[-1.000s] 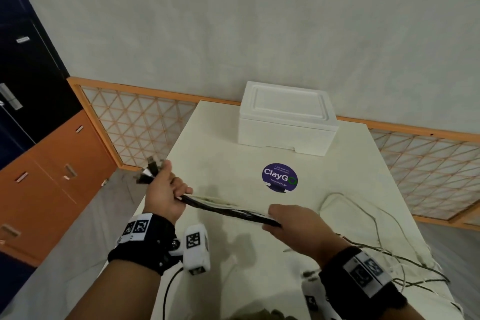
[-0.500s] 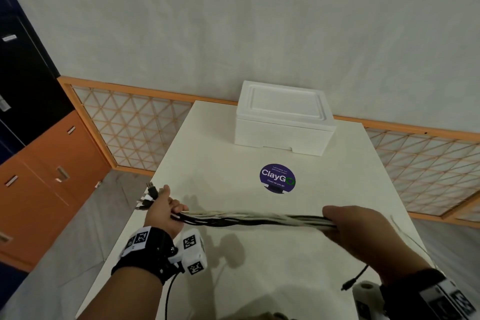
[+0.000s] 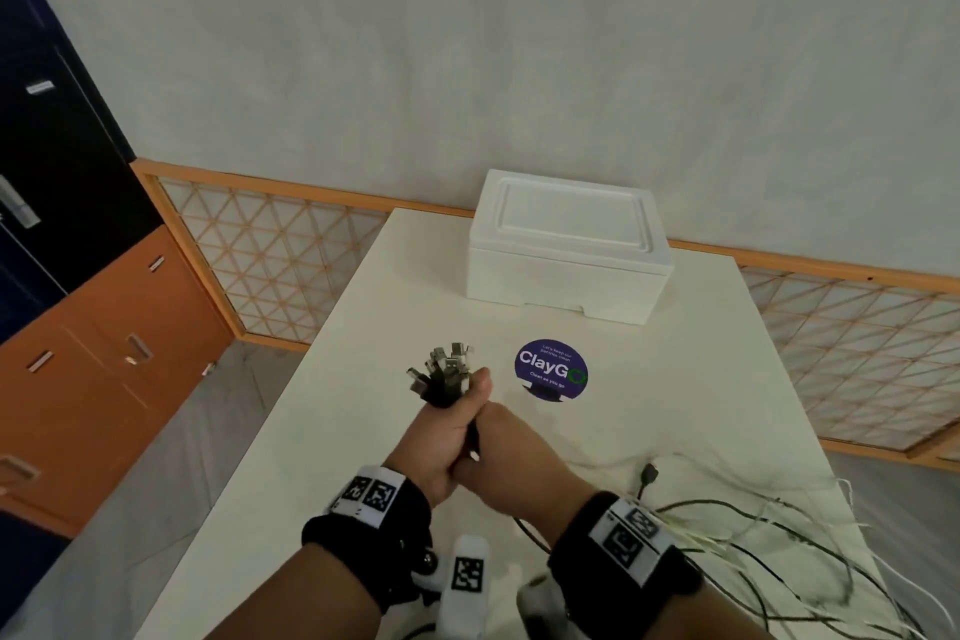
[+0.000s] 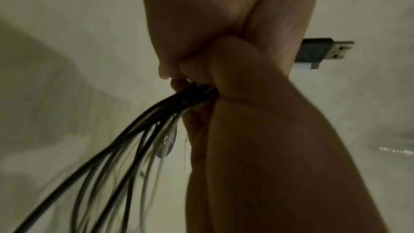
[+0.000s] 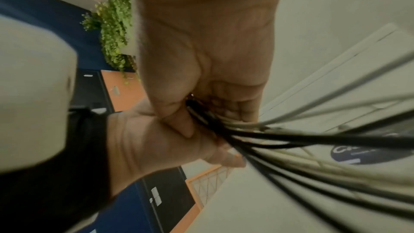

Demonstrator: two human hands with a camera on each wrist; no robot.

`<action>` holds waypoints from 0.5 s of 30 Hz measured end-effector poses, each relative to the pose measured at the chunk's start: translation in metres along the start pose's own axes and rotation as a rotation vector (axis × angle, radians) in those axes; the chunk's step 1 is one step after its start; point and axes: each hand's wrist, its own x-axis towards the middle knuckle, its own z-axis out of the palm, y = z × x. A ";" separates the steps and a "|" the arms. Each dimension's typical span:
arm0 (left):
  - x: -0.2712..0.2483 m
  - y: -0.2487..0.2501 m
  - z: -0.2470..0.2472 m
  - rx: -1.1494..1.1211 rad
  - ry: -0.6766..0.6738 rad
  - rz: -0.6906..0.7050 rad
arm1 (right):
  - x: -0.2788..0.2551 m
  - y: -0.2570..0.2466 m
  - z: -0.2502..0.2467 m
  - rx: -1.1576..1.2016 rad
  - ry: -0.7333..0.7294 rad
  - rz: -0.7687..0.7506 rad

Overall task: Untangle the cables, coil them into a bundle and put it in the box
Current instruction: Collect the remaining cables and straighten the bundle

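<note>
Hands: my left hand (image 3: 451,424) and right hand (image 3: 511,457) both grip the cables (image 3: 727,530), near the box (image 3: 566,250).
Handling: light, floppy; I judge holding by the plugs (image 3: 444,369) best.

Black and white cables (image 3: 737,525), white box (image 3: 566,270), purple sticker (image 3: 551,370).

Head view looks down over the table (image 3: 322,431); both wrist views sit close, sharing the gripped cables (image 4: 125,130).
</note>
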 end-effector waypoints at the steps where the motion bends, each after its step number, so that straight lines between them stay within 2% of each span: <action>1: 0.000 0.000 0.000 0.012 -0.020 0.006 | -0.001 0.002 -0.003 0.014 0.041 -0.007; 3: 0.000 0.000 -0.003 0.030 -0.083 0.026 | -0.006 0.011 -0.011 0.026 0.082 -0.005; 5: 0.002 -0.003 -0.006 0.014 -0.152 0.050 | -0.010 0.020 -0.014 -0.071 0.082 0.002; 10: 0.006 -0.004 -0.009 -0.244 -0.266 0.077 | -0.017 0.037 -0.023 -0.346 0.065 0.082; 12: 0.005 -0.002 -0.004 -0.255 -0.249 0.099 | -0.018 0.042 -0.028 -0.389 0.067 0.086; 15: 0.004 0.005 0.004 -0.294 -0.142 0.093 | -0.020 0.042 -0.033 -0.458 0.035 0.071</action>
